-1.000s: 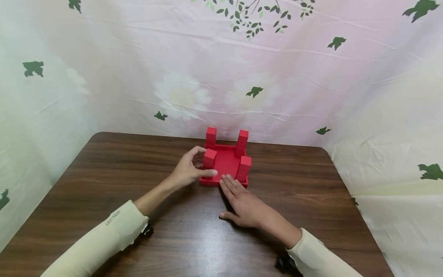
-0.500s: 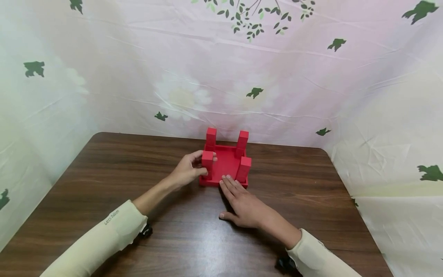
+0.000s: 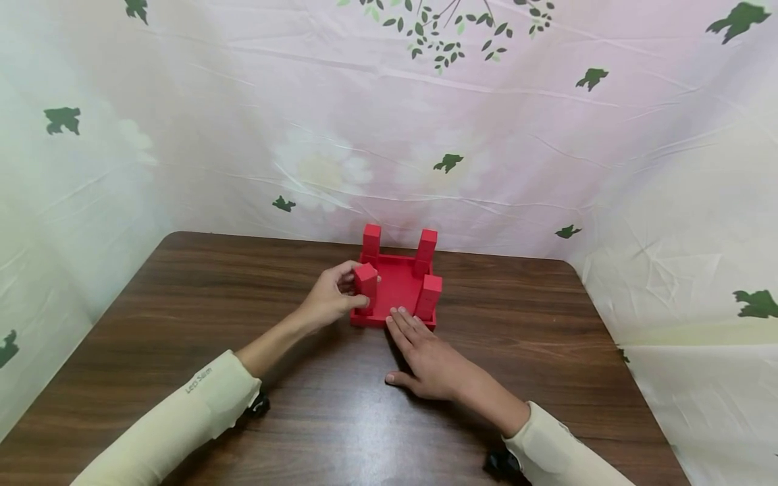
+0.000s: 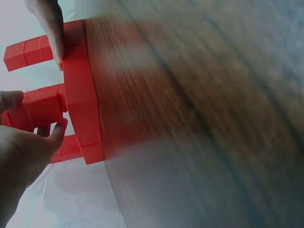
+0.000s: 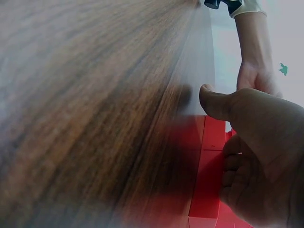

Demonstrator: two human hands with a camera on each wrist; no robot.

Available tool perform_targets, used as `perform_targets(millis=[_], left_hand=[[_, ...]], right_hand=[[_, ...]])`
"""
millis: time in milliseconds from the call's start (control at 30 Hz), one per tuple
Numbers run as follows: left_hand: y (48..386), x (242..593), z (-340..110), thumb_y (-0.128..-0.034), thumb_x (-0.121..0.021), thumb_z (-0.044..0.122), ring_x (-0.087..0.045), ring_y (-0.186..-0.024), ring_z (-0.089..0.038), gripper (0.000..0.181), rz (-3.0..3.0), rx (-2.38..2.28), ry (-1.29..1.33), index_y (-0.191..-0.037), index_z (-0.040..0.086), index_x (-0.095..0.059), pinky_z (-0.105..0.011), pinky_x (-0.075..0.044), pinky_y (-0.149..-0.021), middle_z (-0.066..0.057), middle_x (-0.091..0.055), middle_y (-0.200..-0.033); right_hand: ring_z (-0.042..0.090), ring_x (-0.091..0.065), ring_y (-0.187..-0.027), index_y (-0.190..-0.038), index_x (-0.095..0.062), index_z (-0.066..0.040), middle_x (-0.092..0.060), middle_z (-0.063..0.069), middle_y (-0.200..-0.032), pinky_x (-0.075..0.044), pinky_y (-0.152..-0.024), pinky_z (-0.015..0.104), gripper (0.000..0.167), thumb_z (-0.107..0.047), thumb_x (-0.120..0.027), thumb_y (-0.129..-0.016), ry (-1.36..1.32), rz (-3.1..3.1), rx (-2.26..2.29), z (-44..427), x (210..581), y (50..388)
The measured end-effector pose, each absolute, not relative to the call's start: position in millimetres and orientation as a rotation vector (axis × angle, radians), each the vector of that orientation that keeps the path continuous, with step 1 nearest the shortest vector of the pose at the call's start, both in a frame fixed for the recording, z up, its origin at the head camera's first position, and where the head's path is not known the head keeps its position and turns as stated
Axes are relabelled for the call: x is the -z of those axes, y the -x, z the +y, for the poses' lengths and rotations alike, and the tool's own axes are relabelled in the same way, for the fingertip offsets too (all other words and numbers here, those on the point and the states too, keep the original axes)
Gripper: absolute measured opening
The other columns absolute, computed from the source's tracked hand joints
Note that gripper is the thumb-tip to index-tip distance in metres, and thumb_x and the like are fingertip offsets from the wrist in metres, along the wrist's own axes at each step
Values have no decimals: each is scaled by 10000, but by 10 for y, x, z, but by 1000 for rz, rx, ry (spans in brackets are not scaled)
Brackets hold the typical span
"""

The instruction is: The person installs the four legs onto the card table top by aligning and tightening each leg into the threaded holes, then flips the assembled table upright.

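Note:
A red square base (image 3: 396,283) with a raised rim lies near the table's far side, a red block post standing at each corner. My left hand (image 3: 325,297) grips the near-left post (image 3: 367,282), thumb on the near side and fingers behind. In the left wrist view this post (image 4: 42,107) has a narrower part at its lower end, by the base. My right hand (image 3: 428,358) lies with straight fingers on the base's near rim, thumb spread to the side. In the right wrist view its fingertips are hidden behind the base's near wall (image 5: 209,180).
The brown wooden table (image 3: 516,364) spreads around the base. Behind it hangs a pale cloth (image 3: 231,121) printed with flowers, leaves and green birds, close behind the far posts. Black straps (image 3: 258,405) show at the wrists.
My left thumb has drawn back leftward and closed in on the near-left post. That post has twisted, its top now turned at an angle. My right hand has stayed in place.

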State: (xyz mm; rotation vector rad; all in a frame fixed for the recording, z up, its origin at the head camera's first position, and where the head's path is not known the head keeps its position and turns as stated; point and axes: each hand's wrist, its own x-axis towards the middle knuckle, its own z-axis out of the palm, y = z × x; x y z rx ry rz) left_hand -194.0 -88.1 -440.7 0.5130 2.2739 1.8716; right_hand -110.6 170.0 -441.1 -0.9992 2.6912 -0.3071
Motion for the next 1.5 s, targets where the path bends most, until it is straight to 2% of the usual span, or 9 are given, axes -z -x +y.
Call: perform_targets(millis=[100,200,433,667,833,933,1100,1233,1500], left_hand=[[1947,4416,-890,-941,-764,-77,-741,-1204,-298,557,2204,-1901,-542,-1484,-8,-662,-274,-653,-1005,-242,-755,-1440],[1938,4426,-893,-959,-824,-13,-728,-1258,-309,592,2195,-1890,-552,-1521,37,-643,-309,-655,-1057,-237,-703,-1516],[1864,4405,-844,-906,-972,244,-748,-1130,-284,554,2453,-1778,-415,-1382,171,-697,-369,-669,-950,-98,-763,-1307],[1868,4370,-821,-910,-887,47,-755,-1068,-263,474,2475,-1798,-455,-1357,84,-733,-275,-633,-922,-136,-804,-1259],[1894,4359,-845,-935,-750,-85,-742,-1286,-331,523,2316,-1853,-568,-1440,39,-701,-243,-623,-993,-175,-769,-1445],[1900,4356,-858,-961,-748,-86,-702,-1385,-387,572,2248,-1874,-578,-1510,34,-645,-252,-641,-1025,-199,-705,-1538],[1869,4366,-860,-945,-899,83,-753,-1237,-389,625,2319,-1887,-460,-1507,82,-624,-363,-692,-1011,-198,-697,-1444],[1843,4368,-865,-911,-958,201,-746,-1085,-296,554,2470,-1847,-367,-1379,109,-676,-320,-653,-952,-139,-743,-1290],[1849,4339,-873,-933,-928,151,-777,-1103,-316,511,2402,-1858,-414,-1379,74,-690,-323,-675,-955,-177,-769,-1304]], right_hand=[[401,-138,-1780,-1786,-223,-4,-184,207,-1891,-284,-1433,551,1001,-517,-725,-1089,999,2690,306,1698,4412,1107],[396,-133,-1781,-1788,-218,-9,-177,200,-1894,-276,-1436,548,1006,-522,-725,-1087,994,2688,307,1694,4406,1104],[394,-137,-1781,-1789,-217,-10,-171,193,-1897,-268,-1439,550,1007,-513,-732,-1085,995,2691,309,1698,4408,1098],[397,-137,-1780,-1786,-221,-3,-180,207,-1892,-263,-1440,549,1001,-517,-724,-1090,1006,2692,305,1701,4408,1099],[391,-142,-1781,-1789,-221,-12,-184,201,-1892,-268,-1438,550,1007,-517,-732,-1084,1001,2691,304,1706,4417,1102],[390,-139,-1782,-1790,-218,-15,-181,197,-1894,-270,-1438,550,1009,-528,-726,-1085,999,2691,307,1706,4418,1103],[382,-138,-1783,-1793,-218,-26,-186,188,-1895,-281,-1435,548,997,-549,-700,-1095,990,2696,313,1701,4428,1103],[378,-151,-1781,-1788,-238,-23,-209,185,-1890,-270,-1439,551,918,-519,-645,-1132,985,2715,315,1687,4430,1097],[374,-138,-1783,-1782,-246,-13,-198,190,-1891,-220,-1454,554,772,-455,-495,-1201,976,2732,328,1682,4450,1072]])
